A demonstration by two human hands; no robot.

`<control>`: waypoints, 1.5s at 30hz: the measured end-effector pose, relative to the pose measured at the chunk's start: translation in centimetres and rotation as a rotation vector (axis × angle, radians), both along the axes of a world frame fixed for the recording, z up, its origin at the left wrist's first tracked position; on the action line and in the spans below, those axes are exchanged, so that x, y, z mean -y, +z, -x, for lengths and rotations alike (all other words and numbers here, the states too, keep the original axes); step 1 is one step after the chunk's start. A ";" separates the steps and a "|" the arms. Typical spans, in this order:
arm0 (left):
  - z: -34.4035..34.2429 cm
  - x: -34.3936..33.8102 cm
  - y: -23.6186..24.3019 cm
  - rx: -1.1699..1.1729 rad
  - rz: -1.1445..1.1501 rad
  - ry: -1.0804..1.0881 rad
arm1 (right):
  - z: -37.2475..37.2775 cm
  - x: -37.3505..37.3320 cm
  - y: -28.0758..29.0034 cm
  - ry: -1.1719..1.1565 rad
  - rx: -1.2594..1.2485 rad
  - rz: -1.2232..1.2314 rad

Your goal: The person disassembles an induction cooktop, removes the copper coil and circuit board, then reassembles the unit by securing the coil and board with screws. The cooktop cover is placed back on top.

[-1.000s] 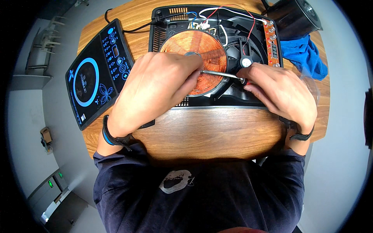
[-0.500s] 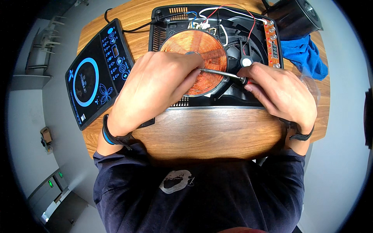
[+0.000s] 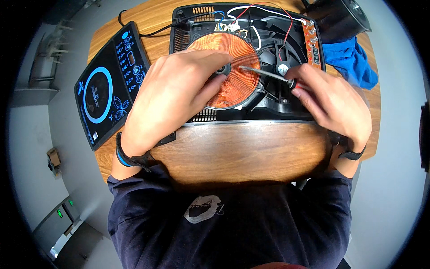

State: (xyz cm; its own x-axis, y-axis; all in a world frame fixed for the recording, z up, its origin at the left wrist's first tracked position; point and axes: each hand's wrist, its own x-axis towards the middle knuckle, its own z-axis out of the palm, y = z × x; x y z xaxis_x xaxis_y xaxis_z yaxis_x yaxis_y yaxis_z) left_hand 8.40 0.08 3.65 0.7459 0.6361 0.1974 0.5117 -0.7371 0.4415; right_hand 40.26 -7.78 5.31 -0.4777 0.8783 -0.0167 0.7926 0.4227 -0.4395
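A flat copper coil (image 3: 244, 85) is seated in the open black housing of an induction cooker (image 3: 215, 117). My left hand (image 3: 172, 83) rests over the coil's left side. Its thumb and forefinger are spread around the dark centre hub (image 3: 223, 69), with nothing seen between them; the other fingers are hidden. My right hand (image 3: 336, 96) grips a screwdriver (image 3: 273, 76) by its red and black handle. The metal shaft points left, its tip above the right half of the coil. Just beyond the shaft lies the black fan (image 3: 268, 56).
The cooker's black top panel (image 3: 97, 96) with blue markings lies at the left. An orange circuit board (image 3: 313, 40) lines the housing's right side, with thin wires (image 3: 291, 27) crossing the back. A blue cloth (image 3: 354, 62) and a black jug (image 3: 340, 20) occupy the far right.
My left thumb and forefinger have parted and let go of the screwdriver's tip end. The screwdriver has moved right and slightly away from me with my right hand.
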 end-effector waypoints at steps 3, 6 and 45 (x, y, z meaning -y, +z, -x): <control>-0.1 0.3 -0.3 -0.049 -0.080 -0.056 | -1.0 0.1 0.8 -0.047 0.030 0.004; -0.1 1.3 -1.5 -0.170 -0.079 -0.106 | -2.0 0.2 0.9 -0.058 -0.012 -0.008; 0.6 2.2 -4.2 -0.397 -0.293 -0.206 | 1.6 0.5 5.3 0.121 0.432 -0.006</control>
